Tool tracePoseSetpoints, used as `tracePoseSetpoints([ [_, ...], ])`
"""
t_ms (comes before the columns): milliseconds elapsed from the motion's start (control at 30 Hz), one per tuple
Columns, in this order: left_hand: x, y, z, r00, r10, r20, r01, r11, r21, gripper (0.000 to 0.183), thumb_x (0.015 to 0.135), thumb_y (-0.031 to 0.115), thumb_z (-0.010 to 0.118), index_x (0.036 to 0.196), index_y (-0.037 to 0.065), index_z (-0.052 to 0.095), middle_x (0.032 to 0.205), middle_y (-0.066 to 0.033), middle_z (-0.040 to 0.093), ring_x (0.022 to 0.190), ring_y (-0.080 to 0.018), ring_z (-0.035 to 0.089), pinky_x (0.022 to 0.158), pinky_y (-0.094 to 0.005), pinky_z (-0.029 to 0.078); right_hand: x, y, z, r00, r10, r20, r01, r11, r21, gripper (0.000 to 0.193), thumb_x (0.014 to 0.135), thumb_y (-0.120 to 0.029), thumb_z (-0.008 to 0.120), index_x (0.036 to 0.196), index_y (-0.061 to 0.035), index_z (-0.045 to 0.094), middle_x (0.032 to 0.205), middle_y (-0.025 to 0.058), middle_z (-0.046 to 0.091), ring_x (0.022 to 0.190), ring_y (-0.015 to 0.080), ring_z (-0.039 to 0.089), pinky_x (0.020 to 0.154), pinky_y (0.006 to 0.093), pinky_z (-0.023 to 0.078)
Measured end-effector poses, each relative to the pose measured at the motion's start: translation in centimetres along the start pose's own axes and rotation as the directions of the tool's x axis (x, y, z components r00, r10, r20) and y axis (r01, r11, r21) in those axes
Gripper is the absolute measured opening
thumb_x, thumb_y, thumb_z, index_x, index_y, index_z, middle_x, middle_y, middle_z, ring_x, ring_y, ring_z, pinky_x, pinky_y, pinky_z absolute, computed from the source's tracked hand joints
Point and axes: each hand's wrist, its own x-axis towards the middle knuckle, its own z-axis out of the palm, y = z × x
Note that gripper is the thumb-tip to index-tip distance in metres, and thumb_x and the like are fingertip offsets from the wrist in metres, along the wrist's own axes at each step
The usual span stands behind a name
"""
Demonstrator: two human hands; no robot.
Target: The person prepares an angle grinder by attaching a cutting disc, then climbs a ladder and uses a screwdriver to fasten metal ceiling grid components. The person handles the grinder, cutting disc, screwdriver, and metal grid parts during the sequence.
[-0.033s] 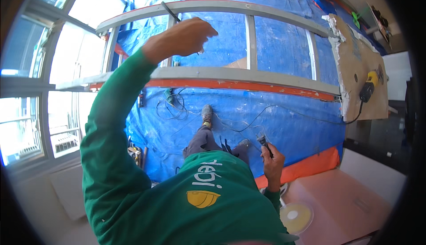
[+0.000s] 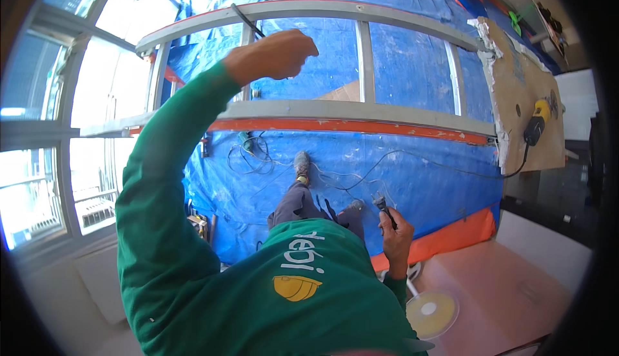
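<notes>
My left hand (image 2: 276, 54) is raised over the ladder-like silver metal frame (image 2: 412, 112), with fingers curled closed. What those fingers hold, if anything, is hidden. Just behind the hand a dark thin bar (image 2: 246, 19) slants across the frame's far rail; I cannot tell whether the hand touches it. Low on the right, my right hand (image 2: 397, 235) is wrapped round a small hand tool (image 2: 384, 210) with a black handle and a greyish flared head. The head points away from me; its exact kind is unclear.
Blue sheeting (image 2: 425, 182) covers the floor, with loose cables (image 2: 258, 156) near my foot. A yellow and black corded power tool (image 2: 536, 123) rests on a torn brown board (image 2: 516, 98) at the right. Windows (image 2: 97, 92) line the left. An orange sheet (image 2: 451, 237) lies near right.
My left hand has shifted very slightly downward, and a small bit visible below its fingers is now hidden. The right hand keeps its grip on the tool.
</notes>
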Motion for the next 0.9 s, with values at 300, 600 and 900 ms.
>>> tracePoseSetpoints([
  [300, 7.0, -7.9, 12.7, 0.666, -0.157, 0.729, -0.078, 0.957, 0.278, 0.039, 0.095, 0.04, 0.075, 0.108, 0.004, 0.085, 0.103, -0.0175, 0.083, 0.099, -0.0413, 0.079, 0.09, -0.053, 0.063, -4.0, -6.2, 3.1, 0.997, -0.071, 0.039, 0.067, 0.992, 0.11, 0.03, 0.1, -0.014, 0.079, 0.122, 0.0058, 0.079, 0.092, 0.0122, 0.079, 0.074, 0.0145, 0.071, 0.068, 0.0313, 0.055],
  [600, 5.7, -0.5, -3.7, 0.909, -0.082, 0.408, 0.245, 0.898, -0.366, 0.059, 0.115, 0.054, 0.053, 0.126, 0.002, 0.079, 0.088, -0.0113, 0.077, 0.067, -0.0167, 0.069, 0.06, -0.0333, 0.056, -0.8, -18.1, 1.7, 0.844, -0.489, -0.219, 0.502, 0.865, 0.006, 0.018, 0.103, -0.011, 0.076, 0.115, 0.0012, 0.078, 0.075, 0.0071, 0.071, 0.063, 0.0119, 0.063, 0.06, 0.0328, 0.05],
  [900, 4.0, 0.9, -5.9, 0.986, -0.013, 0.168, 0.117, 0.769, -0.628, 0.056, 0.118, 0.049, 0.05, 0.123, 0.004, 0.081, 0.083, -0.0052, 0.076, 0.063, -0.0118, 0.063, 0.059, -0.0299, 0.051, 11.1, -26.1, 6.0, 0.704, -0.681, -0.204, 0.588, 0.719, -0.372, 0.018, 0.102, -0.02, 0.078, 0.101, -0.0026, 0.075, 0.076, 0.0172, 0.074, 0.068, 0.0394, 0.073, 0.062, 0.0478, 0.053],
])
